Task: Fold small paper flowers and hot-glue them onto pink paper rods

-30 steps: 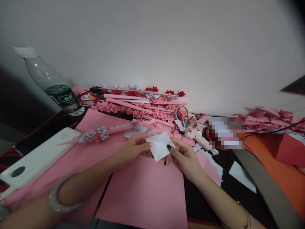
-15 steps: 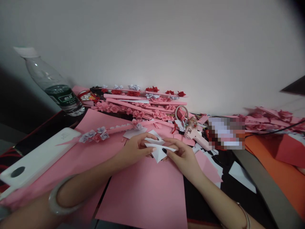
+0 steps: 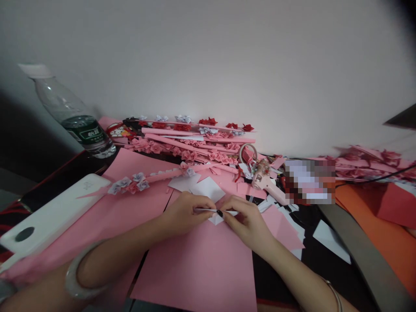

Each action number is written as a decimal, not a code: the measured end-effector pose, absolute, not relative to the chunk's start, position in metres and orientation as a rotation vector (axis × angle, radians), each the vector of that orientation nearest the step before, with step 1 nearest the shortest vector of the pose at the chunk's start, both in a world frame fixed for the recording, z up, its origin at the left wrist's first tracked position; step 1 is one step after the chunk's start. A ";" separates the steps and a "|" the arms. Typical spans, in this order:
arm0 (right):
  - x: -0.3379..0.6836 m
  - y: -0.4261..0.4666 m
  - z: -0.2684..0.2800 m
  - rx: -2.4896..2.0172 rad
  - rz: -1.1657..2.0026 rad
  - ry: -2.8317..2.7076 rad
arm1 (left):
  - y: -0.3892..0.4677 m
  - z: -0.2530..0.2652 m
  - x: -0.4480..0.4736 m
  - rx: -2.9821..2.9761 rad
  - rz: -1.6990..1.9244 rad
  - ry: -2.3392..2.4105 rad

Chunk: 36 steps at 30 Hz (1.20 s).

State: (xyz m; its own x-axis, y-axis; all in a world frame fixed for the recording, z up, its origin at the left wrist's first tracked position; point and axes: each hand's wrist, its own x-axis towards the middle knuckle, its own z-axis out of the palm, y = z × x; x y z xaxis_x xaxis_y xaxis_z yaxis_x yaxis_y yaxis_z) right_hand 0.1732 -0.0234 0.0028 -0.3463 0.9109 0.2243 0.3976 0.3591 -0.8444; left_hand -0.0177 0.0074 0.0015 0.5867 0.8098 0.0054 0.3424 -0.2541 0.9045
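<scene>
Between my two hands is a small folded piece of white paper, its pointed tip toward me and its top edge seen nearly edge-on. My left hand pinches its left side. My right hand grips the right side, its dark-nailed thumb pressed near the middle of the fold. Most of the paper is covered by my fingers. Beneath lies a large pink sheet. Just beyond my hands rests another white paper square.
A pink stem with paper flowers crosses the sheets beside a white box-like device. Behind lie more pink stems, a tape roll and a pink glue gun. A bottle stands left; orange paper lies right.
Both hands have come down slightly toward me and closer together. The folded paper has tilted, so less of its face shows, and the white square behind is more exposed.
</scene>
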 end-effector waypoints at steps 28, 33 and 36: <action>0.186 -0.014 -0.003 -1.301 1.073 -1.277 | 0.019 -0.002 -0.025 1.826 0.796 1.022; 0.185 -0.015 -0.009 -1.302 1.193 -1.249 | 0.016 -0.001 -0.024 1.998 0.687 0.914; 0.182 -0.016 -0.007 -1.263 1.244 -1.249 | 0.014 0.002 -0.024 1.976 0.679 0.919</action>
State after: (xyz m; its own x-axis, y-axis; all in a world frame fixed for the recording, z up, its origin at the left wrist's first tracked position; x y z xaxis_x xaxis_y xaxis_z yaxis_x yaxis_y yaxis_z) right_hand 0.1822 -0.0160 -0.0070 -0.0326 0.9984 -0.0460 0.0505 -0.0443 -0.9977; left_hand -0.0236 0.0144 0.0018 0.5862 0.8011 0.1208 0.3509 -0.3854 0.8535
